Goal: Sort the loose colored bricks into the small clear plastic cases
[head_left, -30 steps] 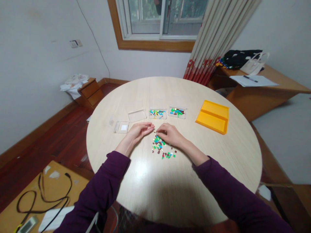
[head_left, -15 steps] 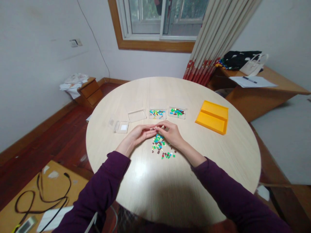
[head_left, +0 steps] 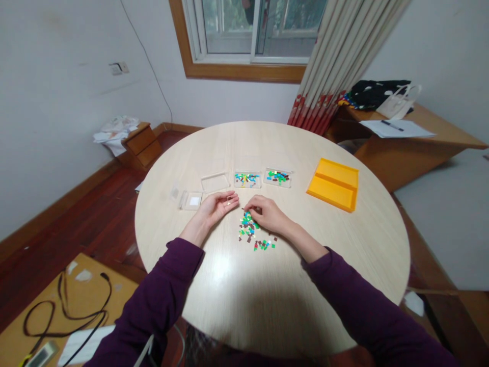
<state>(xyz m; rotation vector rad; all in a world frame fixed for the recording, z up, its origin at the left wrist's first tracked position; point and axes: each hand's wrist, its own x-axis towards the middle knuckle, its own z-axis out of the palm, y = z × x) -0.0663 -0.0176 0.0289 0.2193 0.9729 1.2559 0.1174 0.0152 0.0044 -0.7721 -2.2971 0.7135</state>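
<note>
My left hand (head_left: 216, 209) is palm up with its fingers stretched out, and a few tiny light and dark pieces lie on the fingers. My right hand (head_left: 269, 215) is at the top of a loose pile of small green, blue, brown and yellow pieces (head_left: 248, 224), its thumb and fingertips pinched together. Whatever is between those fingertips is too small to make out. Beyond the hands, one clear tray (head_left: 247, 179) holds mostly blue and yellow pieces, and another (head_left: 278, 177) holds green, blue and brown ones.
An empty clear tray (head_left: 216, 182) and a small clear case with a white square (head_left: 194, 201) lie left of the filled trays. On the right of the round table (head_left: 290, 306) stands a yellow two-part tray (head_left: 333, 184). Behind are a window and a curtain.
My hands were together and have moved apart. My left hand has shifted slightly left with its palm opened, while my right hand has come down to the pile's top edge.
</note>
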